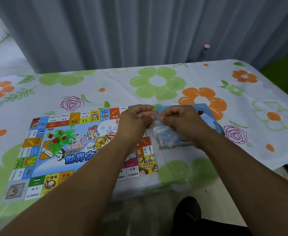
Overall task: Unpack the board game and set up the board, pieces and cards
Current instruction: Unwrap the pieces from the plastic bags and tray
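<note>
The colourful game board lies flat on the flowered tablecloth, left of centre. A heap of green and red plastic pieces sits on its left half. The blue game box rests to the right of the board, with cards and a red item inside. My left hand and my right hand are held together above the board's right edge. Both pinch the top of a small clear plastic bag, which hangs in front of the box. What the bag holds is too blurred to tell.
The table has a white cloth with green, orange and pink flowers. Its front edge runs just below the board. Grey curtains hang behind. A green seat stands at the far right, and a dark shoe shows on the floor below.
</note>
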### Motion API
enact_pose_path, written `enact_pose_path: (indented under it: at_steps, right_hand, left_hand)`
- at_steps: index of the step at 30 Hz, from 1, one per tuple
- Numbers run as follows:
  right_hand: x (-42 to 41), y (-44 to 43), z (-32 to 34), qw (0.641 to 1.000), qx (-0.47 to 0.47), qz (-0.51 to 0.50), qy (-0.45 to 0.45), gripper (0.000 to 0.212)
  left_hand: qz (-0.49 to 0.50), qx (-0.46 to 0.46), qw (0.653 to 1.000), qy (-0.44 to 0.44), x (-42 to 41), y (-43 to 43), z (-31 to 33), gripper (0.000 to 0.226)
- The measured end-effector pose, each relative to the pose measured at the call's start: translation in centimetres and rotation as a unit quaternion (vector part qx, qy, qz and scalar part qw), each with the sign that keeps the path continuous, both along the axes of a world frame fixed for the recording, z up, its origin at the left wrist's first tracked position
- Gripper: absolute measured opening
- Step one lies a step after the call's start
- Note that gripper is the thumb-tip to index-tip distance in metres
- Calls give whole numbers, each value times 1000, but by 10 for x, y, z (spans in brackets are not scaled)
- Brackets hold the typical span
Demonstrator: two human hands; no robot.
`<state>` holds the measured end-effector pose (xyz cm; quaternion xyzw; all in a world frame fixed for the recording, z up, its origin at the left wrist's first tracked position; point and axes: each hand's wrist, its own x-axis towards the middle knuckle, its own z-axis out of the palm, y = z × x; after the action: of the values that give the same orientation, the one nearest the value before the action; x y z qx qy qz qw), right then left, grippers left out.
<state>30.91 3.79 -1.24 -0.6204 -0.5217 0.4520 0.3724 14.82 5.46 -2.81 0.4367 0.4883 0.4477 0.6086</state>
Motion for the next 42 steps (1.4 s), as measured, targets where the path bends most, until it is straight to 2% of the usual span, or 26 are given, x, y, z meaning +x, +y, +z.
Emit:
enact_pose_path:
  at_steps: [3,6,9,14,16,18,21,24,28,31,33,35,39,42]
  right_hand:
    - [6,4,-1,1000,-14,-12,-11,11]
    - [14,7,-2,998,-12,-68,-11,12]
    - [21,10,-5,994,-11,-105,-18,13]
    - [29,26,-14,977,3,-214,-7,8]
    - [32,33,-20,970,8,-241,-24,5]
    - [37,39,-30,967,8,-249,-53,8]
    - [41,44,-38,966,-3,-236,-106,17]
    - [46,42,-35,961,-1,-225,-159,11]
    - [57,41,-31,961,-6,-218,-171,27]
    - [69,41,-29,955,9,-249,-159,22]
    - [82,41,-27,944,29,-289,-155,19]
    - [94,40,-28,938,29,-312,-146,17]
    - [104,39,-37,936,-2,-309,-169,13]
    - [109,38,-37,936,-37,-292,-192,15]
  left_hand:
    - [23,-19,999,-39,7,1,-4,26]
    - [62,-58,993,-77,9,5,-6,28]
    - [96,-62,991,-71,15,11,-9,28]
    - [132,-23,991,7,32,17,-15,24]
    - [103,5,993,52,36,15,-18,28]
    - [59,55,987,140,39,13,-23,32]
    - [-7,132,955,264,43,9,-31,32]
    - [-53,194,913,354,47,7,-38,34]
    - [-101,332,838,422,53,13,-38,33]
    - [-154,380,776,480,62,28,-41,36]
    - [-218,351,722,555,67,35,-35,43]
    - [-260,292,690,609,72,38,-31,45]
    - [-292,247,662,644,78,38,-29,45]
    - [-294,232,661,650,80,38,-29,43]
